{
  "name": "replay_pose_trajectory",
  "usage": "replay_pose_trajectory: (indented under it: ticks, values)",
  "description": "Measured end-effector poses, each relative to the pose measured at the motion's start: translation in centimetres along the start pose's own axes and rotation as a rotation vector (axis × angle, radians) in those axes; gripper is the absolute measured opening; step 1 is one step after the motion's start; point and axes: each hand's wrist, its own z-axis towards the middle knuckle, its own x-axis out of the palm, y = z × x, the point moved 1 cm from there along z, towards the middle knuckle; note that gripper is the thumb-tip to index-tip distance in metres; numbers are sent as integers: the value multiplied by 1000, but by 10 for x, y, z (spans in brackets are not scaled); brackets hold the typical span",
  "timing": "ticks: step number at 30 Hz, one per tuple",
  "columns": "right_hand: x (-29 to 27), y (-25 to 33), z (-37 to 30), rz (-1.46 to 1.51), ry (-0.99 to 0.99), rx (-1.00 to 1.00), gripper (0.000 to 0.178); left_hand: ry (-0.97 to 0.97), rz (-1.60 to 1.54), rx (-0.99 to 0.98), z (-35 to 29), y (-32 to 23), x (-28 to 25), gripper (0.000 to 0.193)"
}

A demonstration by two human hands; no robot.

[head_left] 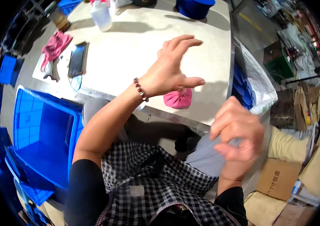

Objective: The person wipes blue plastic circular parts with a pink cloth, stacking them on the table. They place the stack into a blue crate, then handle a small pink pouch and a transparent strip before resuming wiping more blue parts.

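Observation:
A small pink cloth bundle (178,99), gathered at the top, sits near the front edge of the table. My left hand (171,67) hovers just above and behind it with thumb and fingers spread; nothing shows between them. A beaded bracelet (140,89) circles my left wrist. To the right of the bundle, off the table's front corner, my right hand (239,130) is raised with its fingers curled inward. It is slightly blurred, and its palm is hidden, so whatever it holds, if anything, cannot be made out.
On the pale table (122,56) lie a phone (77,59) and a pink cloth (55,47). A translucent bottle (101,17), a brown-filled jar (58,17) and stacked blue dishes (194,8) stand farther back. A blue crate (43,128) is at left; a white sack (256,75) hangs at right.

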Motion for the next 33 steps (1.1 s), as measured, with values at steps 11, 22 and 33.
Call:
replay_pose_trajectory:
  ticks: [11, 22, 33]
  values:
    - [33, -5, 40, -122, 423, 47, 22, 450, -2, 252, -30, -25, 12, 120]
    - [17, -17, 29, -162, 133, 299, 21, 391, -115, 209, -30, -34, 13, 142]
    - [14, -24, 21, -181, 49, 437, 28, 351, -159, 177, -26, -44, 13, 146]
